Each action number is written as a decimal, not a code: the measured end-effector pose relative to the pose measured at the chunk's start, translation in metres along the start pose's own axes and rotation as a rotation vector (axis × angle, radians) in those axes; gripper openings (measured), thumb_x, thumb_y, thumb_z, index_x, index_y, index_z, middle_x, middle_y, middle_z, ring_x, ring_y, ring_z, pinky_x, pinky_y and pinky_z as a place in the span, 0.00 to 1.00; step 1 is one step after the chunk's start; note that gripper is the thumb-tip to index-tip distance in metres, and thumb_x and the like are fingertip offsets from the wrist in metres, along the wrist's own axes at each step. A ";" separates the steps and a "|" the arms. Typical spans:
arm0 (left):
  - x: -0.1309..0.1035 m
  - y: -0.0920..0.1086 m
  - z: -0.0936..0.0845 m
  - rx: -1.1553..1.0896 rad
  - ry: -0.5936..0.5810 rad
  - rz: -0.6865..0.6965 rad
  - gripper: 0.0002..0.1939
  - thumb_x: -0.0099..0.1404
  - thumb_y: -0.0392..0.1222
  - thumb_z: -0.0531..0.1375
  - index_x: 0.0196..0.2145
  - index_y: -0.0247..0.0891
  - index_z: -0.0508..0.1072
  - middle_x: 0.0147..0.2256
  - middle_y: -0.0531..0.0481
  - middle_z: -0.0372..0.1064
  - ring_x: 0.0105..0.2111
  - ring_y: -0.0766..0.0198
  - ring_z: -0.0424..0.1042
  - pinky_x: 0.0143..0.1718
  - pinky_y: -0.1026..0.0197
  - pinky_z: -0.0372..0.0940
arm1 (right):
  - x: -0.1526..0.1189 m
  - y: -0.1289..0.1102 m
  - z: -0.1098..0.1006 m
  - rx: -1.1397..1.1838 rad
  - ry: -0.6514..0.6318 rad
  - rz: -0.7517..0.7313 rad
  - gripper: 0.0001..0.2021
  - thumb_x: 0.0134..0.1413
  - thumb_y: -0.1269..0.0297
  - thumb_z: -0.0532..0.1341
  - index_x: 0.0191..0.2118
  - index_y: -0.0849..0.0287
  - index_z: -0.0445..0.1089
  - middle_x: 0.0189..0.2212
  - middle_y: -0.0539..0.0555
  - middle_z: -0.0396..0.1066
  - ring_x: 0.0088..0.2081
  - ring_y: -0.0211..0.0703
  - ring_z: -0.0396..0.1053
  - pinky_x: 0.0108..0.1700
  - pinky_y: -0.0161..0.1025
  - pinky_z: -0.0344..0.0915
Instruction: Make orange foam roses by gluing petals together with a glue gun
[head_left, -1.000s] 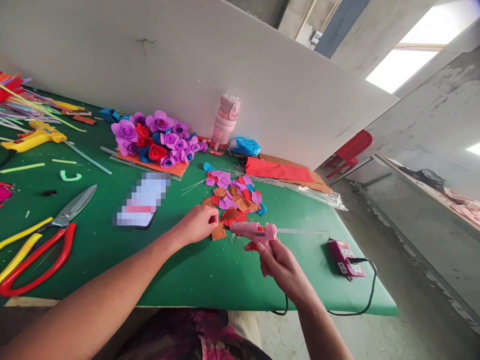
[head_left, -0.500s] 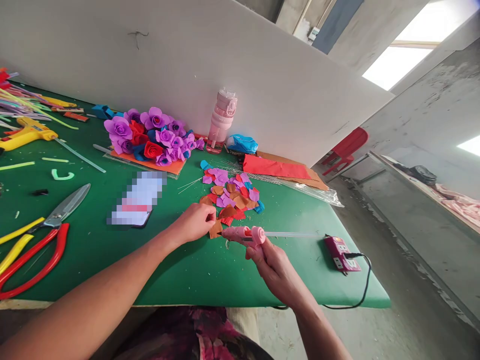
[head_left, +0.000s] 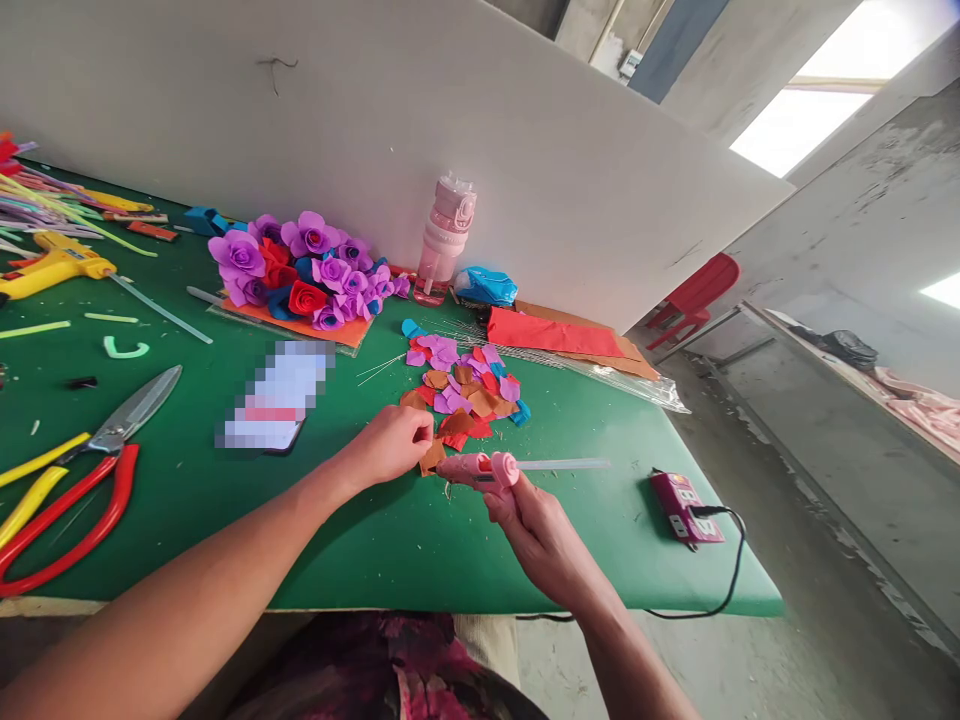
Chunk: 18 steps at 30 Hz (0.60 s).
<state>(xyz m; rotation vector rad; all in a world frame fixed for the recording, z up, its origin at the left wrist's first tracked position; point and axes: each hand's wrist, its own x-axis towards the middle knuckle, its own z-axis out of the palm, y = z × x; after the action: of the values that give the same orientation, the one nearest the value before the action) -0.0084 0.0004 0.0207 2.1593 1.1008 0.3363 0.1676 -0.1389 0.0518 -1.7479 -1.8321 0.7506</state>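
My right hand [head_left: 544, 530] is wrapped round the grip of a pink hot glue gun [head_left: 476, 468], with a clear glue stick [head_left: 562, 464] poking out of its back. The gun's nozzle points left and reaches a brown paper petal [head_left: 433, 456]. Closed in a pinch, my left hand [head_left: 394, 443] has that petal at its fingertips; the exact grip is hidden behind the fingers. Just beyond both hands lies a loose pile of cut petals [head_left: 465, 390] in purple, brown, red and blue.
Finished paper flowers [head_left: 307, 270] lie at the back left, near a pink bottle [head_left: 446, 240]. On the left are a phone [head_left: 277, 395], large scissors [head_left: 112, 440] and a yellow glue gun [head_left: 64, 265]. A power socket block [head_left: 684, 508] with a cord sits right on the green table [head_left: 360, 560].
My right hand has shifted the pink glue gun slightly left, its nozzle now over the brown petal. Less glue stick shows behind the gun. My left hand has barely moved.
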 end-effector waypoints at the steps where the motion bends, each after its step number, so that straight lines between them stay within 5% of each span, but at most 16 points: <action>1: 0.000 0.000 0.000 0.002 0.002 0.002 0.08 0.53 0.31 0.52 0.19 0.38 0.65 0.19 0.54 0.65 0.21 0.68 0.62 0.24 0.65 0.50 | 0.000 0.000 0.000 0.003 -0.002 -0.002 0.15 0.64 0.58 0.47 0.45 0.58 0.68 0.25 0.51 0.68 0.24 0.38 0.61 0.30 0.34 0.61; 18: 0.000 0.001 -0.001 0.017 -0.007 0.003 0.08 0.54 0.31 0.53 0.20 0.38 0.67 0.20 0.53 0.66 0.22 0.67 0.63 0.25 0.64 0.51 | 0.002 0.001 0.003 -0.008 0.016 0.010 0.15 0.63 0.58 0.49 0.44 0.58 0.69 0.24 0.50 0.67 0.24 0.39 0.60 0.30 0.34 0.61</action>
<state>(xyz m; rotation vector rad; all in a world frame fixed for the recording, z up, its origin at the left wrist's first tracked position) -0.0080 0.0004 0.0218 2.1759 1.0998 0.3218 0.1665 -0.1372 0.0491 -1.7642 -1.8197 0.7315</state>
